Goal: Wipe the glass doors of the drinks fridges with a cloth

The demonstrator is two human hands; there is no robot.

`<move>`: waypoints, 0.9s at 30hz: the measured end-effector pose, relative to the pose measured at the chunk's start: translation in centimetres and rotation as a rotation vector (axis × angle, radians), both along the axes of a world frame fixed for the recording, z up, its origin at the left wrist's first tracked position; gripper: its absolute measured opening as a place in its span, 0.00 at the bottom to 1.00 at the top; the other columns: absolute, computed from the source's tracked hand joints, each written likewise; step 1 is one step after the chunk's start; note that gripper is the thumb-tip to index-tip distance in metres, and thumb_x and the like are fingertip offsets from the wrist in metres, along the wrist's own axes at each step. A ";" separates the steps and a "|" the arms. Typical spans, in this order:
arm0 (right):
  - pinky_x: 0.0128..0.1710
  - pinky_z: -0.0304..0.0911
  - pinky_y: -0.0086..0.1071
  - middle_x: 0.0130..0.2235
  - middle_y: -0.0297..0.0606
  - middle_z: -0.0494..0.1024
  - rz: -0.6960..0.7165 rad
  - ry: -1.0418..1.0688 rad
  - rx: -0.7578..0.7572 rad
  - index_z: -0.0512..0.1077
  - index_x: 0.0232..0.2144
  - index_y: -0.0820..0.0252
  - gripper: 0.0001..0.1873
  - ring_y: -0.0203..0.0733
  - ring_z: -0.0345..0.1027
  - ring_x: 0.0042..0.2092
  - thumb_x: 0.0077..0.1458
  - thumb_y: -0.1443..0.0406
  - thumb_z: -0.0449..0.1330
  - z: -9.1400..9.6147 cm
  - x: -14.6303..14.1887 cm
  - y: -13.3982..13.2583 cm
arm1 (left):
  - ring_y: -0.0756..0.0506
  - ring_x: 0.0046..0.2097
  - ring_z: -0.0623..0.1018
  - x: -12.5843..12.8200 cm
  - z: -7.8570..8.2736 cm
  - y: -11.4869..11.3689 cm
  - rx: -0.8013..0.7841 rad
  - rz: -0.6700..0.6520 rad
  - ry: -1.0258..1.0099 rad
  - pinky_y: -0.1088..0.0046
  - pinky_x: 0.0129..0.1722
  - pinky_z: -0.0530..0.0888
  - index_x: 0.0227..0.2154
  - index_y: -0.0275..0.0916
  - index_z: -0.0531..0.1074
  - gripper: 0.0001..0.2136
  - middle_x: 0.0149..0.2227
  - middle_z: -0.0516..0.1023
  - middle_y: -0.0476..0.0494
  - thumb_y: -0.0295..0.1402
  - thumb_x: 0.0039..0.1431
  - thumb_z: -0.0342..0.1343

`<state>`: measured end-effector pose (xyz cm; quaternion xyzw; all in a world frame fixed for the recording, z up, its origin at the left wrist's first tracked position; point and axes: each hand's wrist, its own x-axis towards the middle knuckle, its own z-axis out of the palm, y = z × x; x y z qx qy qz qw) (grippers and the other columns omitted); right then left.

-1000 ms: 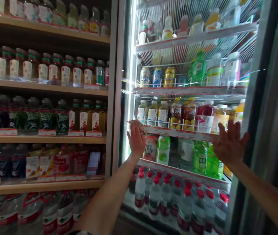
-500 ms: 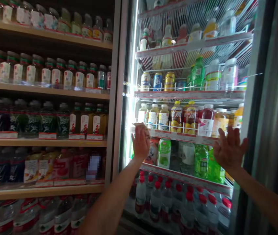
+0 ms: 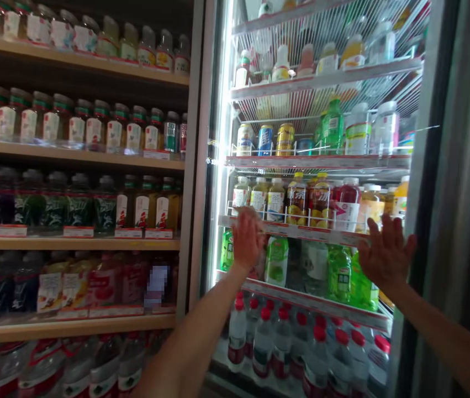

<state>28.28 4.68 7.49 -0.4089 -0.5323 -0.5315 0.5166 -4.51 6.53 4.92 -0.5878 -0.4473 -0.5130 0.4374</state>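
Observation:
I stand at a lit drinks fridge (image 3: 214,166). My left hand (image 3: 247,239) is raised to the red price rail (image 3: 301,229) of the middle shelf, its back toward me. It is in front of a pale bottle and beside a green-labelled bottle (image 3: 276,260). Its fingertips are blurred against the rail, so I cannot see whether they hold anything. My right hand (image 3: 386,254) is open with fingers spread upward, in front of the green bottles (image 3: 340,273), close to the dark right frame (image 3: 419,221).
Wooden shelves (image 3: 77,160) on the left carry rows of bottled drinks. Inside the fridge, cans (image 3: 265,139) stand on an upper wire shelf and red-capped water bottles (image 3: 263,342) fill the bottom. A grey curtain-like surface (image 3: 466,193) is at the far right.
My left hand has slid a little to the right along the price rail, and the thin strip seen at its fingertips earlier no longer shows. My right hand has stayed almost still.

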 end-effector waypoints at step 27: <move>0.58 0.38 0.61 0.63 0.54 0.51 0.057 0.032 -0.017 0.52 0.61 0.64 0.31 0.59 0.42 0.65 0.57 0.59 0.45 -0.8 -0.5 0.3 | 0.38 0.66 0.50 -3.0 -4.8 -0.9 -0.033 0.073 -0.077 0.51 0.61 0.51 0.59 0.28 0.55 0.24 0.61 0.58 0.28 0.34 0.62 0.39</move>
